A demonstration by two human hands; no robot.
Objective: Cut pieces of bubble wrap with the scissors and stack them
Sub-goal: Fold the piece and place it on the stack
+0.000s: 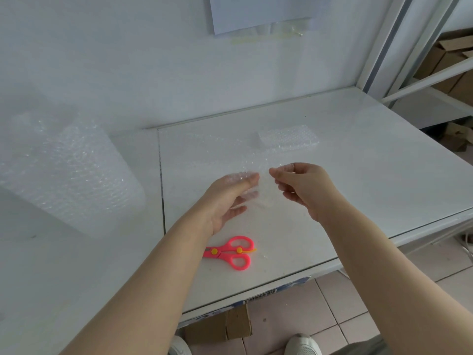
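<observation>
A clear sheet of bubble wrap [230, 160] runs across the white table [358, 149] from a big roll [69, 170] at the left. My left hand [227, 198] holds the sheet's near edge with its fingers under the film. Just to the right, my right hand [302, 188] pinches the same edge between thumb and forefinger. A small stack of cut bubble wrap pieces [289, 138] lies farther back on the table. Pink scissors [234, 252] lie shut on the table below my left wrist, untouched.
A wall rises behind the table with a sheet of paper [256, 11] on it. Metal shelving [414, 60] with cardboard boxes [450, 62] stands at the right. Under the table's front edge are a flattened box [225, 326], a tiled floor and my shoes.
</observation>
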